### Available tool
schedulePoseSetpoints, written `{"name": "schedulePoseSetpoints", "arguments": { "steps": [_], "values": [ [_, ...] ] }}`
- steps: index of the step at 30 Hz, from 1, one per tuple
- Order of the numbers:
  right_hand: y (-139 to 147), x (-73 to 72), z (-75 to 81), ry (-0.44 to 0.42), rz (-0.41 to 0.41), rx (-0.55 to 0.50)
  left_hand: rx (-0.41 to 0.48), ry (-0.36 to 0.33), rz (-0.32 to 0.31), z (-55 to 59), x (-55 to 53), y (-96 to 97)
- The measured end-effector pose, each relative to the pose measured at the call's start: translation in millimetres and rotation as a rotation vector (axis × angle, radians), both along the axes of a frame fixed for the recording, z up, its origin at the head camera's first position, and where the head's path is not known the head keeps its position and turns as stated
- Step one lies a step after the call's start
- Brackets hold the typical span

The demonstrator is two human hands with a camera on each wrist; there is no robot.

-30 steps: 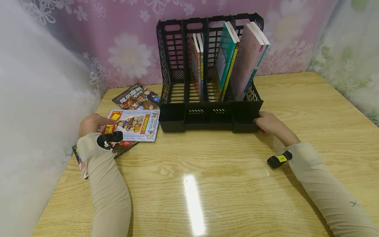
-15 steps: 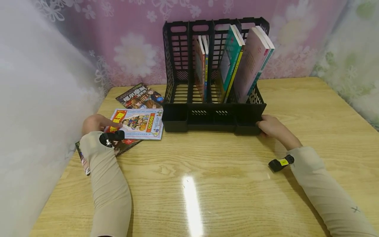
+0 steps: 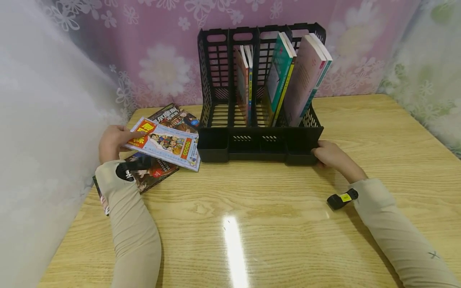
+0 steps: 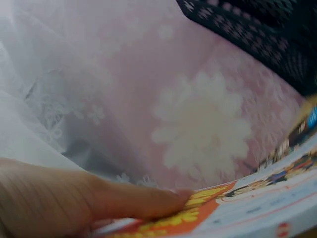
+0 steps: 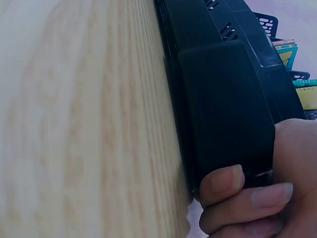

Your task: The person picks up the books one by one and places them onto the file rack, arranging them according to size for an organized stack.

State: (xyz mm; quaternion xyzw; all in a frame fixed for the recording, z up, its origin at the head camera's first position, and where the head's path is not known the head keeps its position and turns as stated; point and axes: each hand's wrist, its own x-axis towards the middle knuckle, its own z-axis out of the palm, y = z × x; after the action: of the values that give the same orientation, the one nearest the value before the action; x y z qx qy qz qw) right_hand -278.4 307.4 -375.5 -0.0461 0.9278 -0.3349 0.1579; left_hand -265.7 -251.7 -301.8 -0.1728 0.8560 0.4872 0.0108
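My left hand (image 3: pixel 111 143) pinches the left end of a light-blue comic book (image 3: pixel 167 143) with a red and yellow title. In the left wrist view, a finger lies along the cover (image 4: pixel 198 201) while the underside is hidden. That end is tilted up, and the other end reaches the front left corner of a black desktop book rack (image 3: pixel 257 149). At the rack's front right corner, my right hand (image 3: pixel 333 156) grips the edge. Its curled fingertips (image 5: pixel 225 181) show against the black plastic in the right wrist view.
Two dark-covered books (image 3: pixel 158 176) lie under and around the blue one. Inside the rack, thin books (image 3: pixel 246 86), green and yellow books (image 3: pixel 279 80) and thick pale-pink books (image 3: pixel 306 80) stand upright; its leftmost slot holds none. A floral curtain (image 3: pixel 162 68) hangs behind the wooden table (image 3: pixel 288 228).
The light-blue book's left end has been raised and swung away from me, baring more of the dark book below. My left hand moved up with it; my right hand keeps its grip on the rack.
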Motion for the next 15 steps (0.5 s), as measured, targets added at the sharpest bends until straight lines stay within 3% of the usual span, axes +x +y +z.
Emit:
{"name": "schedulePoseSetpoints", "arguments": {
  "steps": [4, 8, 12, 15],
  "values": [
    [-0.5, 0.3, -0.1, 0.0, 0.001, -0.006, 0.052, 0.082, -0.021, 3.3, -0.4, 3.5],
    [0.3, -0.7, -1.3, 0.007, 0.005, -0.005, 0.114, 0.156, -0.103, 12.6, -0.7, 13.5],
    [1.4, -1.2, -0.8, 0.014, 0.013, -0.001, 0.123, 0.158, -0.263, 28.5, 3.2, 28.6],
    [2.7, -1.3, -1.1, 0.012, 0.018, -0.008, 0.08, 0.14, -0.433, 40.4, 8.5, 41.0]
  ]
}}
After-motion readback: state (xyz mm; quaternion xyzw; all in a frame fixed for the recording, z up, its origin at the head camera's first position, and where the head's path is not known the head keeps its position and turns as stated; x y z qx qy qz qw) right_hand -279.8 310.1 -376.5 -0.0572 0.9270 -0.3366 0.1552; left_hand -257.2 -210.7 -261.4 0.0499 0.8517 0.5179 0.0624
